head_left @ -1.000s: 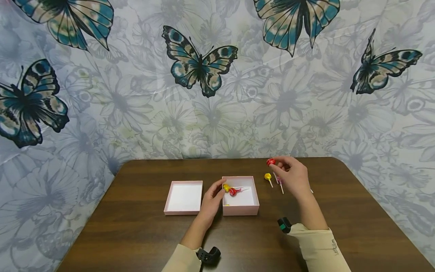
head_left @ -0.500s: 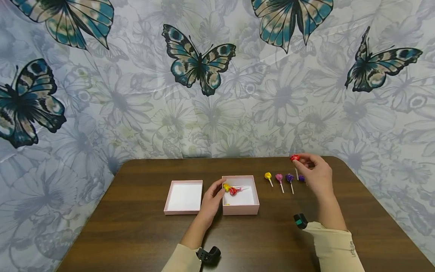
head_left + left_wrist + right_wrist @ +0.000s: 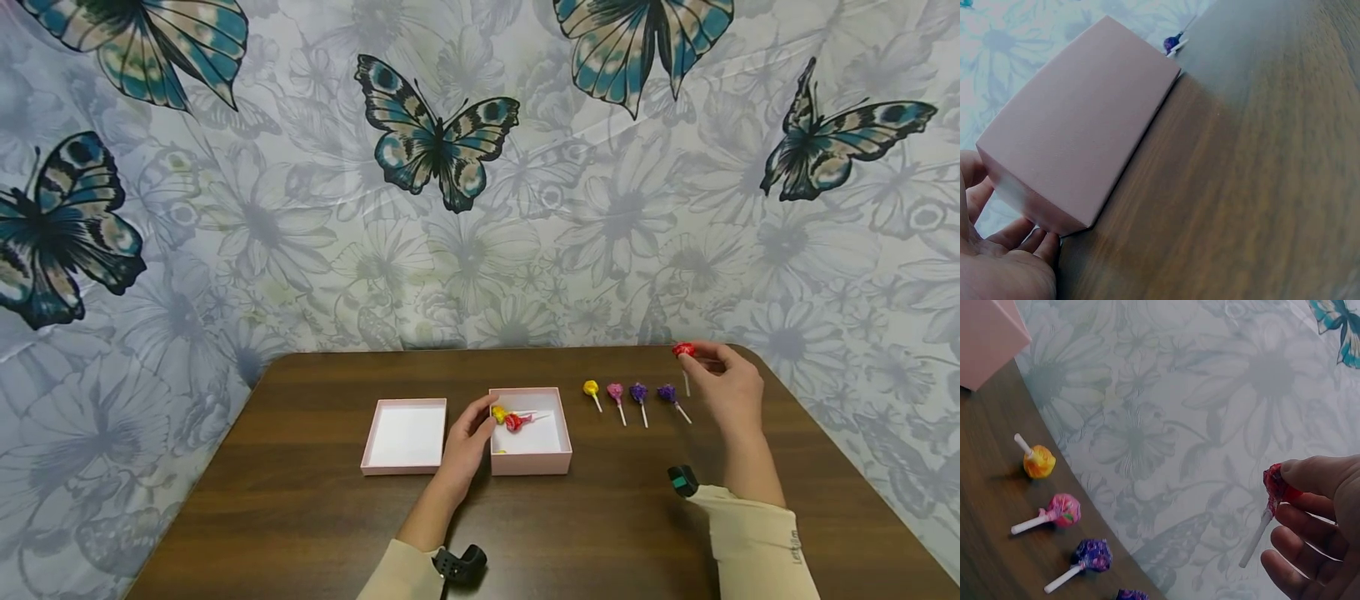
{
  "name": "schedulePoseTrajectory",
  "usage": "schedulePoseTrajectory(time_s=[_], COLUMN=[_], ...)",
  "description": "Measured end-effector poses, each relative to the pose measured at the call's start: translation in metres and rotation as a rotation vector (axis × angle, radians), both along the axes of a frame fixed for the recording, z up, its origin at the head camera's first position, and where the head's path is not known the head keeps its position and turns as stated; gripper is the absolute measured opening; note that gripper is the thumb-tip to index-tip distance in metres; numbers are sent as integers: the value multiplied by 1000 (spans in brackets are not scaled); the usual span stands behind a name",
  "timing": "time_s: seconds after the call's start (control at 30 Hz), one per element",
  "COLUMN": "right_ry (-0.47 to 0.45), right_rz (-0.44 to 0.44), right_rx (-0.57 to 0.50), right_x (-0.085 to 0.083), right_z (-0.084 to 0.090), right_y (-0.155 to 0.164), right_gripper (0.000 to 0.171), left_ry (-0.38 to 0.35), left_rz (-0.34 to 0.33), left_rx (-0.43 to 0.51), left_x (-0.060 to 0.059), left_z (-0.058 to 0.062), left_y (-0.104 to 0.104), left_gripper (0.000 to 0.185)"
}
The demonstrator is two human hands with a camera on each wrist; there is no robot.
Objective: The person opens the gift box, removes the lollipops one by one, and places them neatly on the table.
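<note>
My right hand (image 3: pixel 731 387) pinches a red-wrapped lollipop (image 3: pixel 1274 482) between thumb and fingertips, its white stick hanging down, above the table's far right. My left hand (image 3: pixel 468 442) rests against the left wall of an open pink box (image 3: pixel 532 464), its fingers touching that side in the left wrist view. Inside the box lie a yellow lollipop (image 3: pixel 498 413) and a red lollipop (image 3: pixel 514 423); part of the contents is hidden by the near wall. Right of the box stretches a row: a yellow lollipop (image 3: pixel 591 388), a pink lollipop (image 3: pixel 616 391), a purple lollipop (image 3: pixel 638 392) and another purple lollipop (image 3: pixel 667 392).
A shallow pink lid (image 3: pixel 405 437), white inside, lies left of the box. The brown wooden table (image 3: pixel 300 517) ends at a patterned cloth backdrop (image 3: pixel 480 275) with printed butterflies. Both wrists carry black straps.
My right hand has moved right with the red lollipop, past the row, uncovering the purple lollipops. My left hand has stayed at the box.
</note>
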State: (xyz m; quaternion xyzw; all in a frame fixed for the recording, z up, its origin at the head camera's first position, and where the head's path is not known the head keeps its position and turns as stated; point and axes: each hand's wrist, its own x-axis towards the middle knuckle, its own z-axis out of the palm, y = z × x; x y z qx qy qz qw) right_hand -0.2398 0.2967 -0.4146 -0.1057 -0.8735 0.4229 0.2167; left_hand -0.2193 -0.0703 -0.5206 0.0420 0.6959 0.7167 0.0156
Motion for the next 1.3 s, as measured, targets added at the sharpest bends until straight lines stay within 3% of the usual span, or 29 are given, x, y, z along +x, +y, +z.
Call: schedulePoseTrajectory(time_s=[0.7,0.9,1.3], right_ry=[-162,-176,-225], right_rz=[-84,-130,-147], right_rx=[-58,-96,-54], right_x=[-10,-16,-20], right_z=[-46,-56,-77], right_y=[38,44,53], right_gripper=[48,48,47], left_ry=[-8,-2,-4], left_rz=[17,8,5], left_rx=[4,-10,-19], left_x=[1,0,0], left_z=[-5,-1,0], left_y=[2,1,2], left_gripper=[39,40,40])
